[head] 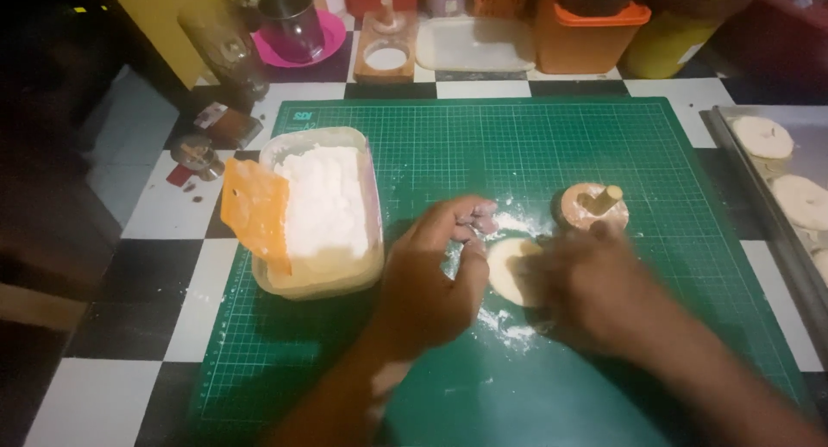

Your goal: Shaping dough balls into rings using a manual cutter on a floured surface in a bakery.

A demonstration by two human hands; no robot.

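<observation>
I see both my hands on the dough disc (511,270): left hand (435,275) pinching its edge, right hand (595,287) pressing it, round wooden cutter (590,206) just behind.

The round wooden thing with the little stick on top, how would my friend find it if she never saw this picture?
Start at the big green cutting mat in the middle. Go to its right half, just above the right hand and the flat dough disc. There stands the round wooden stamp, the only thing on the mat with a short peg sticking up.
</observation>
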